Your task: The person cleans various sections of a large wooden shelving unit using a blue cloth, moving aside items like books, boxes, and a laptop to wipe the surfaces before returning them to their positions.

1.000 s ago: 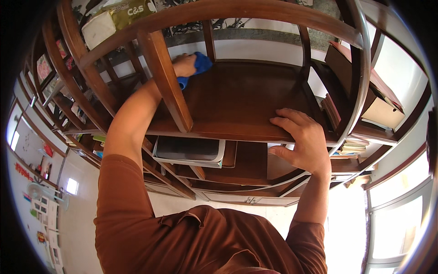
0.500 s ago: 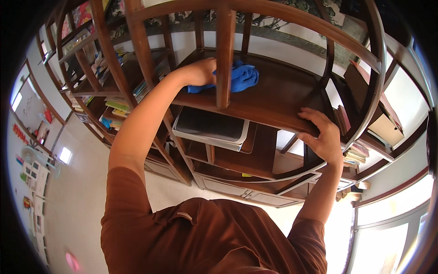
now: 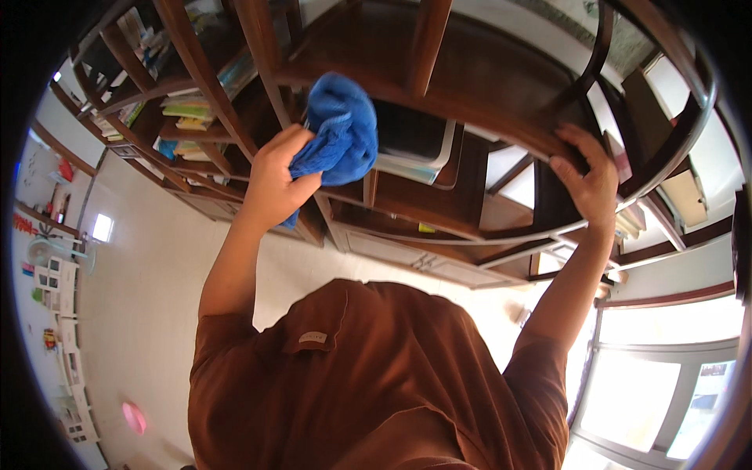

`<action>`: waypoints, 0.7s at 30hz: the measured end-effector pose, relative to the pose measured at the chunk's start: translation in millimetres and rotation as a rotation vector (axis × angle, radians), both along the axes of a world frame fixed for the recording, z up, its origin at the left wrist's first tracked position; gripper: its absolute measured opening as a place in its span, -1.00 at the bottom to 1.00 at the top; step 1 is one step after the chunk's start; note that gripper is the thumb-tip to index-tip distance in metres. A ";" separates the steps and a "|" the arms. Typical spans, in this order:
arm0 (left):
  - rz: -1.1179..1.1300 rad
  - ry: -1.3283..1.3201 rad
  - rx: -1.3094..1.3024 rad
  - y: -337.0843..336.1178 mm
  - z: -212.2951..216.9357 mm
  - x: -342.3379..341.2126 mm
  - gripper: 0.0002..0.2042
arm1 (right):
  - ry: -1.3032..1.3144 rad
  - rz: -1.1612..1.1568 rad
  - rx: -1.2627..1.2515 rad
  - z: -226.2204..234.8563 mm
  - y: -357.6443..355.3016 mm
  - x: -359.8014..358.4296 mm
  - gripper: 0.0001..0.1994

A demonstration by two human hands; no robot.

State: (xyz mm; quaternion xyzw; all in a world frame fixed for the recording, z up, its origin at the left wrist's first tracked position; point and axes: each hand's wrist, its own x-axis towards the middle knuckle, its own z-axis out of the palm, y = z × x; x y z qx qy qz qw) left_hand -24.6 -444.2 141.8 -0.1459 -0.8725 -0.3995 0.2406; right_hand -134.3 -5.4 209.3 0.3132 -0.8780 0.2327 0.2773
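Note:
My left hand (image 3: 276,176) is closed around a bunched blue cloth (image 3: 342,133), held in front of the shelf unit. Part of the cloth hangs below my hand near an upright post. My right hand (image 3: 591,180) rests at the front edge of the dark brown wooden shelf (image 3: 501,117), its thumb and fingers apart and nothing held in them. Behind and below the cloth, a flat black-topped item (image 3: 411,137) with a pale edge lies in a lower compartment, partly hidden.
A wooden post (image 3: 429,51) rises from the shelf's front edge. Books and papers (image 3: 188,113) fill compartments at left; a cardboard-coloured box (image 3: 681,200) sits at right. Pale cabinet doors (image 3: 384,251) run below. A pink object (image 3: 134,418) is on the floor.
My left hand has drawn the blue cloth off the shelf top, toward me and to the left. My right hand stays at the shelf edge. The view has tilted down.

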 end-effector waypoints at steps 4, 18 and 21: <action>-0.111 -0.553 0.435 -27.8 -67.9 19.5 -0.57 | -0.058 -0.022 -0.034 -0.3 0.1 1.3 -0.62; 0.105 -0.295 0.097 -16.9 -209.8 -89.6 -0.23 | 0.332 -0.232 -0.013 -9.0 -33.8 18.3 -0.58; 0.168 -0.237 0.034 -5.8 -207.2 -81.6 -0.36 | 0.652 -0.321 0.031 -49.4 -52.9 44.9 -0.68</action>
